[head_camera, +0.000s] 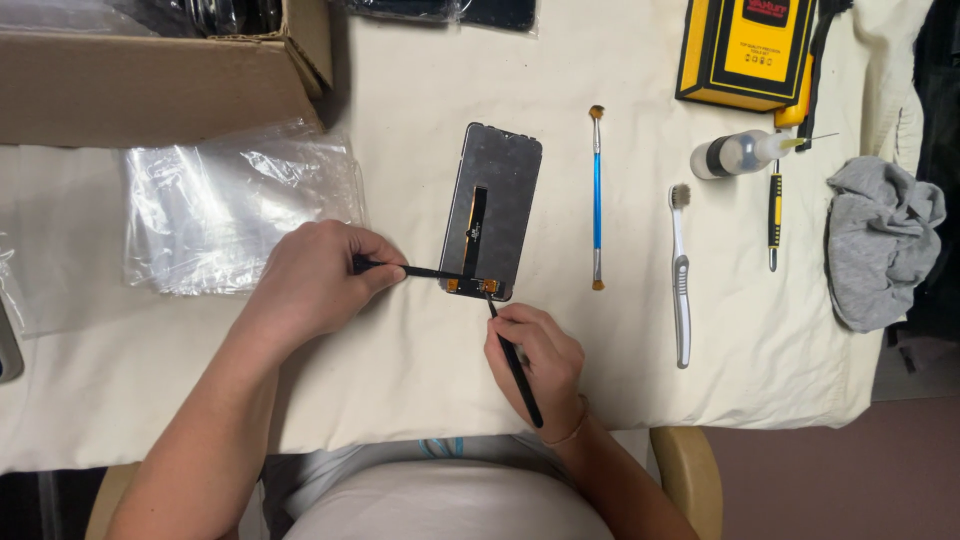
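A phone screen panel lies face down in the middle of the tabletop, which is covered with a cream cloth. A thin flex strip runs down its back to small copper-coloured connectors at the near edge. Two slim black tools meet at that edge. The left hand is closed around a black stick tool that lies almost flat and points to the right, onto the connector area. The right hand pinches a second black tool like a pen, with its tip on the same corner and its tail pointing back toward the person's body.

I think the risk here is at the flex strip: if one tip presses too hard or slips sideways, it could tear the strip or scratch the contacts. The panel is not held by anything, so a push from the left tool could also slide it over the cloth.

Both forearms come from the near edge, with the wrists low. The left hand rests beside a pile of clear plastic bags. To the right lie a blue-handled brush, a white toothbrush, a small bottle, a yellow box and a grey cloth. A cardboard box stands at the far left.
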